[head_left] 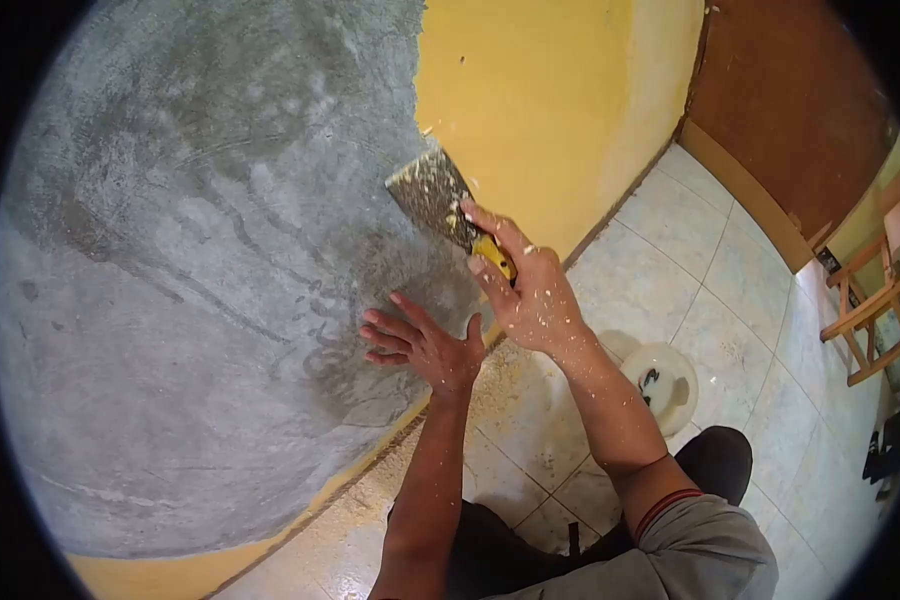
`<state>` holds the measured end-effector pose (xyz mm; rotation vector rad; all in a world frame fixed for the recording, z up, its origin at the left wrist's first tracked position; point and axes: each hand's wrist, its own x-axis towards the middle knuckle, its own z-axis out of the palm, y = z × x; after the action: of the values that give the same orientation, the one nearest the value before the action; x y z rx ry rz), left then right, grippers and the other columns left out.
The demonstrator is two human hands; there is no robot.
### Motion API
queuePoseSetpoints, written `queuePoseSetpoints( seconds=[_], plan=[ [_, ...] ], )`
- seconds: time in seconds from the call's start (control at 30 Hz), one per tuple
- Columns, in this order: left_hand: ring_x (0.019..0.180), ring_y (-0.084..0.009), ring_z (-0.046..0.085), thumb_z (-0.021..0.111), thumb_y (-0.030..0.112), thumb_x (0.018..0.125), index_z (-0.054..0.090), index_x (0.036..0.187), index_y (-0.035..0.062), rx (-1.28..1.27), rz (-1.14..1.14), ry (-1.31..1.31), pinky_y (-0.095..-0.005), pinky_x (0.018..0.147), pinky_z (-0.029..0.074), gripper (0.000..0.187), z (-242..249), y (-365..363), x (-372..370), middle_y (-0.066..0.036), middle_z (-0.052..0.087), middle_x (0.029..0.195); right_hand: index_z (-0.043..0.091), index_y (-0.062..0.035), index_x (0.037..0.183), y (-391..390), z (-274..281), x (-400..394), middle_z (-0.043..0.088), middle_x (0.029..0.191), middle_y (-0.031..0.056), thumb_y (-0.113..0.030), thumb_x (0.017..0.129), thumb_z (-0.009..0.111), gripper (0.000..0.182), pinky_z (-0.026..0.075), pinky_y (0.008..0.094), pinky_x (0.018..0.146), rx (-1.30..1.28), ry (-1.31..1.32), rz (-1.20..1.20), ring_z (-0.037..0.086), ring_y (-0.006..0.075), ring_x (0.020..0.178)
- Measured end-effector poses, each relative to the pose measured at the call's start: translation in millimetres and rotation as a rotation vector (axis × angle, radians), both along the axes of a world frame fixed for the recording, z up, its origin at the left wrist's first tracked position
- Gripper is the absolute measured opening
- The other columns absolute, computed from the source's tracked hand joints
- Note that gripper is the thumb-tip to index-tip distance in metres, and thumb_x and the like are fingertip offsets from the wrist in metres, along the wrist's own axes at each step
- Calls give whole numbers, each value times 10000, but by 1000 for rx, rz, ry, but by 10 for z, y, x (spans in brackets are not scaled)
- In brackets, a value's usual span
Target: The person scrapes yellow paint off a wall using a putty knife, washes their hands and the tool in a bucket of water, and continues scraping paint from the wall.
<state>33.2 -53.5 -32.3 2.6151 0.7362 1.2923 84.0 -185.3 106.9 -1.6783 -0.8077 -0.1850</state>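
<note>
My right hand (525, 280) is wrapped round the yellow and black handle of a scraper (430, 190). Its wide blade is speckled with pale paint flakes and lies over the bare grey wall (220, 230), close to the ragged edge of the yellow paint (530, 110). My left hand (432, 350) has its fingers spread toward the grey surface, lower down and left of the scraper, and holds nothing. Small flakes cling to my right hand and forearm.
Scrapings (505, 385) litter the tiled floor (715, 290) along the wall's foot. A round whitish container (675, 395) with dark items in it stands beside my knee. Farther right are a wooden stool (865, 305) and a brown door (785, 110).
</note>
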Motion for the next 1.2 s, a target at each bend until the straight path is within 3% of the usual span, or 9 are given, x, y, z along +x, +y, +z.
queuePoseSetpoints(
  seconds=[0.1,0.17,0.33,0.5,0.67,0.77,0.93,1.07,1.2],
  plan=[
    [1416,-549,-272,525,759,812,7,1576,1,55,23,-33,-755,1021,-159,1195,-52,25,53,-358,-176,1576,486,-131,1422,44,-10,156,675,1097,242,-94,934,597,503,514,398,698,57,-414,-107,669,349,705],
    [1414,-552,-272,537,757,808,5,1575,1,35,16,2,-757,1018,-160,1202,-45,6,2,-360,-181,1573,479,-132,1434,18,343,47,654,1173,235,-105,940,587,506,522,405,763,-202,141,-25,697,359,825],
    [1412,-555,-272,563,752,797,-9,1574,0,14,-1,21,-763,1007,-167,1223,-5,31,49,-363,-198,1566,502,-105,1392,-41,25,133,677,963,255,-114,947,580,452,500,438,720,21,-443,-106,664,412,773],
    [1418,-546,-269,559,759,798,-18,1575,8,17,30,-35,-746,1019,-179,1225,13,-29,60,-366,-200,1563,501,-110,1404,-61,351,77,672,921,248,-89,936,589,476,499,433,695,-88,72,-6,661,403,736],
    [1418,-547,-268,533,790,792,-15,1576,11,15,11,-53,-745,1023,-175,1233,13,18,95,-364,-201,1565,518,-95,1375,18,39,161,657,891,253,-81,926,602,458,499,411,645,42,-453,-129,639,392,673],
    [1418,-547,-269,522,798,792,-14,1575,9,-8,7,-30,-743,1026,-173,1234,28,-45,40,-362,-201,1565,521,-93,1380,56,418,97,657,1008,268,-78,926,597,460,512,418,708,-39,-46,-34,666,412,790],
    [1418,-550,-266,565,775,779,-21,1575,11,-25,11,-9,-743,1031,-166,1250,59,-27,31,-359,-199,1568,501,-89,1376,12,128,146,656,934,269,-116,946,580,438,504,448,677,62,-476,-91,641,452,764],
    [1423,-546,-258,547,790,779,-7,1577,11,-22,-13,6,-753,1022,-162,1245,21,-36,-11,-352,-193,1574,475,-117,1407,-14,681,101,654,878,263,-145,954,580,466,488,483,672,-170,-17,-52,629,464,735],
    [1425,-541,-258,522,807,783,14,1578,10,-36,-35,18,-758,1016,-158,1235,43,-21,-46,-349,-190,1576,473,-131,1412,-68,20,182,655,891,273,-137,953,576,471,493,490,692,27,-353,-42,634,471,751]
  ],
)
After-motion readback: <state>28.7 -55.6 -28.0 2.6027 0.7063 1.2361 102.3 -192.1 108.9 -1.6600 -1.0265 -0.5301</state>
